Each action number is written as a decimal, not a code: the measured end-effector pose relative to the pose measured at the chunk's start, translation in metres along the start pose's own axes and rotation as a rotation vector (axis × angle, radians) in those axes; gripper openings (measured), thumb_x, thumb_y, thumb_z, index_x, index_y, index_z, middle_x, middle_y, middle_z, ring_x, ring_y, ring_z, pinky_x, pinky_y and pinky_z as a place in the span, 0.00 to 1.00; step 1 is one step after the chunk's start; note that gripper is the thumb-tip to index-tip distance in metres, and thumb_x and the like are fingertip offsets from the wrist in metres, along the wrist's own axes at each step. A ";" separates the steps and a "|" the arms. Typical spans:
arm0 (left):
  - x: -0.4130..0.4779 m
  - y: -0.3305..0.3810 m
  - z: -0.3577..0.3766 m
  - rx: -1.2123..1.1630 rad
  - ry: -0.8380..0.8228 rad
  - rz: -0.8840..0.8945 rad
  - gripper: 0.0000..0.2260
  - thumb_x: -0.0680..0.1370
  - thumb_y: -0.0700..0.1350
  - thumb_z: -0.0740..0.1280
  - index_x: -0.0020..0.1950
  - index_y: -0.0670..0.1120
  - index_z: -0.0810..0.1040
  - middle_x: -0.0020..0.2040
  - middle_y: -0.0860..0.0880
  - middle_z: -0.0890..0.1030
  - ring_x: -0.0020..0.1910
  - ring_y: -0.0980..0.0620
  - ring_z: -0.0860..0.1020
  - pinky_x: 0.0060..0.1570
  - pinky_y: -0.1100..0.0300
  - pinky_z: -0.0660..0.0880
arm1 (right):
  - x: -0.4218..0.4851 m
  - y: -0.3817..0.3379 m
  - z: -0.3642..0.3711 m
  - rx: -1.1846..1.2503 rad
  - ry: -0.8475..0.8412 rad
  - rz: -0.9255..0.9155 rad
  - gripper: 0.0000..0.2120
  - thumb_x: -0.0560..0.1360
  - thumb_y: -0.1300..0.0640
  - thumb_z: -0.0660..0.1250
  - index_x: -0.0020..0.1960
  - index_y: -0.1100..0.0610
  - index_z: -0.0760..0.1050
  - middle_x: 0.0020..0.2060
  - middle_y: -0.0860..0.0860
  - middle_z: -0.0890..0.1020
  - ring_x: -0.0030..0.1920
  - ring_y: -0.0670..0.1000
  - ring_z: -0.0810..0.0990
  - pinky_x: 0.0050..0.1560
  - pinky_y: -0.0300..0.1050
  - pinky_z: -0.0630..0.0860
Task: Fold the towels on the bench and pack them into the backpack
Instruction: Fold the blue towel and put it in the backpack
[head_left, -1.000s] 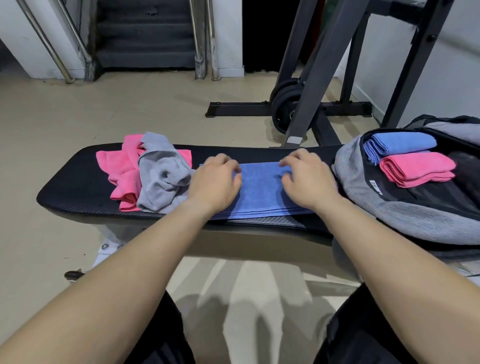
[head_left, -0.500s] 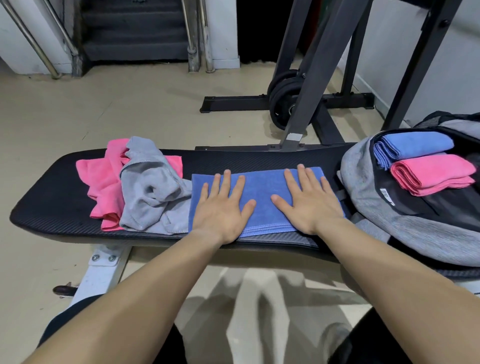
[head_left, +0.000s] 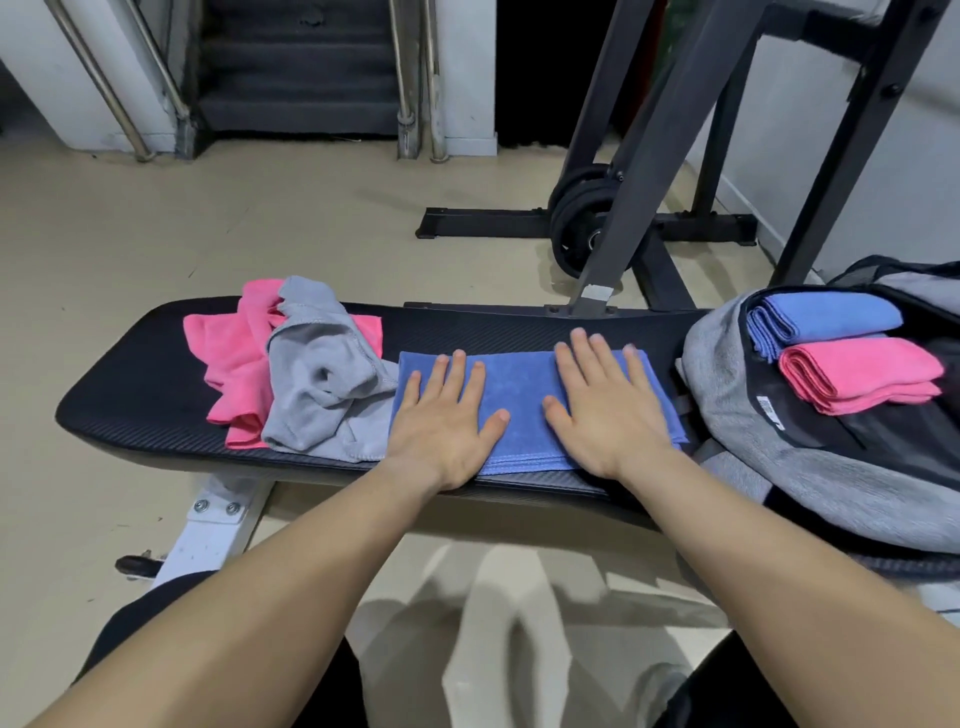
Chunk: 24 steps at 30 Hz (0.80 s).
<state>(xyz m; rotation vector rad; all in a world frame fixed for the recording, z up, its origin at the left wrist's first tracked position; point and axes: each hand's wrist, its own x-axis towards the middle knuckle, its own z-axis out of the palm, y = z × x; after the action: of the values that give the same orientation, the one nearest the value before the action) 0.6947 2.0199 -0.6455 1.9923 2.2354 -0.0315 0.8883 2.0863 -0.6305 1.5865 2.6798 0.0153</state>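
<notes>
On the bench (head_left: 130, 395) I see a crumpled pink towel (head_left: 228, 364) with a grey towel (head_left: 322, 400) partly over it. My left hand (head_left: 447, 421) and right hand (head_left: 605, 415) press flat, fingers spread, on the folded blue towel (head_left: 519, 379). The open backpack (head_left: 722, 384) holds a packed blue towel (head_left: 831, 314) and a packed pink towel (head_left: 862, 374).

The bench (head_left: 156, 374) was black with a fine ribbed pattern. On it lay blue (head_left: 519, 387), grey (head_left: 322, 384) and pink (head_left: 228, 358) towels. The backpack (head_left: 831, 483) was grey, black inside, holding blue (head_left: 826, 312) and pink (head_left: 862, 369) folded towels.
</notes>
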 end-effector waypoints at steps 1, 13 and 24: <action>-0.002 -0.001 -0.001 0.003 0.005 -0.003 0.31 0.82 0.64 0.42 0.82 0.51 0.39 0.81 0.49 0.37 0.80 0.48 0.36 0.78 0.47 0.37 | -0.002 -0.004 0.001 0.064 -0.042 -0.037 0.33 0.82 0.38 0.42 0.82 0.50 0.40 0.81 0.50 0.38 0.80 0.51 0.37 0.79 0.55 0.37; -0.024 -0.024 -0.014 0.045 0.087 -0.046 0.26 0.83 0.58 0.51 0.79 0.47 0.59 0.81 0.42 0.55 0.79 0.42 0.55 0.75 0.49 0.56 | -0.001 0.004 0.000 0.100 -0.177 0.033 0.35 0.80 0.32 0.41 0.82 0.47 0.39 0.81 0.51 0.37 0.81 0.53 0.38 0.79 0.56 0.39; -0.043 -0.030 -0.027 0.069 0.178 -0.214 0.16 0.83 0.53 0.56 0.64 0.42 0.69 0.59 0.40 0.73 0.58 0.40 0.73 0.44 0.50 0.70 | 0.006 -0.013 0.008 0.128 -0.230 -0.190 0.30 0.82 0.35 0.42 0.80 0.40 0.37 0.80 0.45 0.35 0.80 0.49 0.35 0.79 0.54 0.38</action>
<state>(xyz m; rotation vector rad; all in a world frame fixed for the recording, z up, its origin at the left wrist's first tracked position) 0.6666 1.9766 -0.6160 1.8452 2.5846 0.0483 0.8745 2.0856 -0.6391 1.2649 2.6799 -0.3273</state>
